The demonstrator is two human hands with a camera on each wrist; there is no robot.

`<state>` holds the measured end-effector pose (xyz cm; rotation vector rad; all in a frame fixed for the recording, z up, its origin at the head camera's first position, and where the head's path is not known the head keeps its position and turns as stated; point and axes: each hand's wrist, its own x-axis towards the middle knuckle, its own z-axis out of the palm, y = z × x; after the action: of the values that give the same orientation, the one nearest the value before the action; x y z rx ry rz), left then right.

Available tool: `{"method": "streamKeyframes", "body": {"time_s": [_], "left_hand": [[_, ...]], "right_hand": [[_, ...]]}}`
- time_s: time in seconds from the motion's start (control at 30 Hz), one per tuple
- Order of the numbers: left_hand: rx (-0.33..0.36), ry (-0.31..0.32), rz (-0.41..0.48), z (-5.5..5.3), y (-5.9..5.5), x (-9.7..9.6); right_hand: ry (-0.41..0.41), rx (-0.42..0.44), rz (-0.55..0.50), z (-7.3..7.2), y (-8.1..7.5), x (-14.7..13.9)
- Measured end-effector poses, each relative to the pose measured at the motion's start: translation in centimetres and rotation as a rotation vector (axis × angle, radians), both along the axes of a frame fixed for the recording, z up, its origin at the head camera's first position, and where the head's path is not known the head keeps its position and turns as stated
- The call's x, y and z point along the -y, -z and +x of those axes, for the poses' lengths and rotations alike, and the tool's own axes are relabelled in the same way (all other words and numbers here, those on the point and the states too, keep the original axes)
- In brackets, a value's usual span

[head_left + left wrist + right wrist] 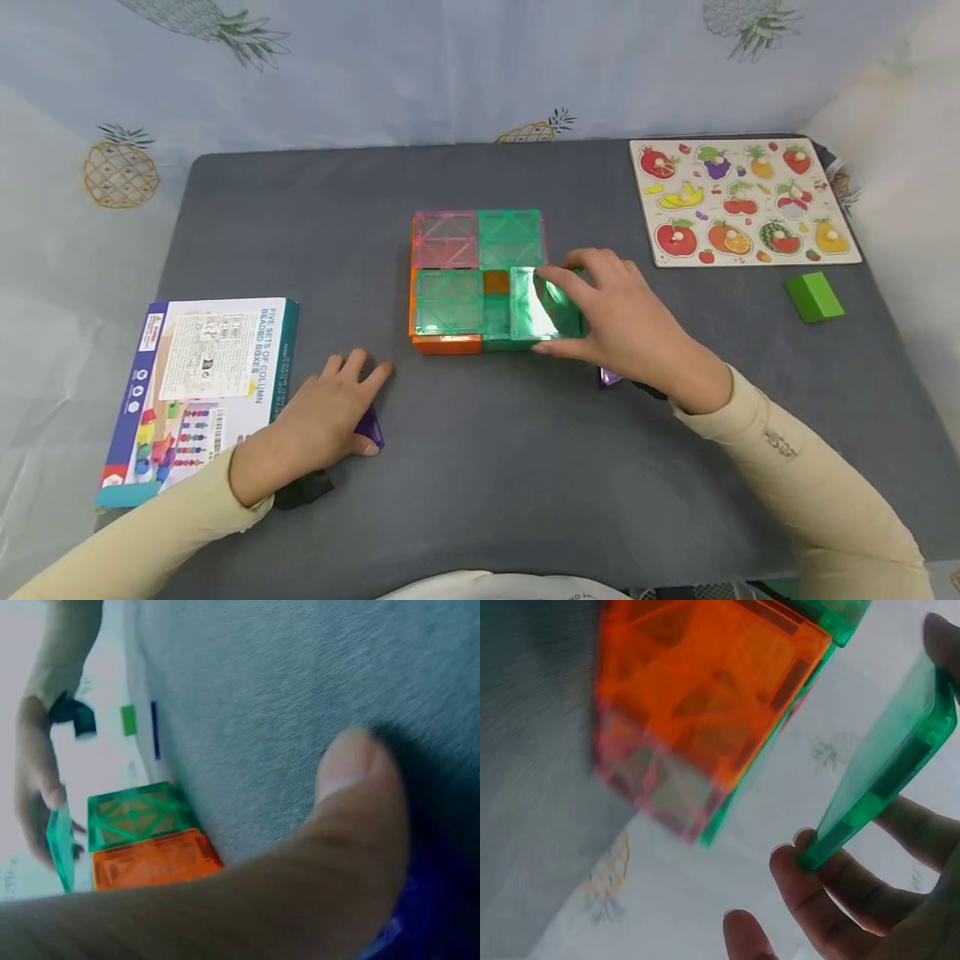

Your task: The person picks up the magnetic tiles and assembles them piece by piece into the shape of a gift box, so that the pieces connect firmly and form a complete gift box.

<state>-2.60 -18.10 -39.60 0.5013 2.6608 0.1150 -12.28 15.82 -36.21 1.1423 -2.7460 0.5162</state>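
Observation:
My right hand (pixel 630 321) pinches a translucent green square magnetic tile (pixel 889 769) by its edges, thumb on one side and fingers on the other. That tile is tilted above the front right of a low block of magnetic tiles (pixel 447 344), with orange and green front walls. Pink and green squares cover the block's other top parts; a gap shows beside the held tile. Resting on the table at left, my left hand (pixel 322 417) has its fingers spread over a purple tile (pixel 370 427), which is mostly hidden under the palm.
A boxed bead toy (pixel 217 358) lies at the left, beside my left forearm. At the back right is a wooden fruit puzzle board (pixel 750 204), with a green block (pixel 814 297) before it. Another purple tile (pixel 609 377) shows partly beneath my right hand.

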Motion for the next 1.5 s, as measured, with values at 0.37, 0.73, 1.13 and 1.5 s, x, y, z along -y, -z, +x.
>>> {"method": "streamKeyframes", "body": {"time_s": [0.37,0.73,1.13,1.5], "left_hand": [[-0.008,-0.035,0.035,-0.3,0.7,-1.3],[0.036,-0.053,0.146,-0.2,0.8,-1.9],[-0.264,0.089,0.504,-7.0,-6.3,-3.5],[-0.396,-0.013,0.622,-12.1,-4.4,-6.3]], "right_hand": [[0.02,0.117,0.095,-1.8,1.0,1.6],[0.115,0.05,-0.058,0.7,2.4,-2.0],[0.261,0.299,0.252,4.3,5.2,-7.7],[0.318,0.335,0.18,3.0,6.4,-6.1]]}}
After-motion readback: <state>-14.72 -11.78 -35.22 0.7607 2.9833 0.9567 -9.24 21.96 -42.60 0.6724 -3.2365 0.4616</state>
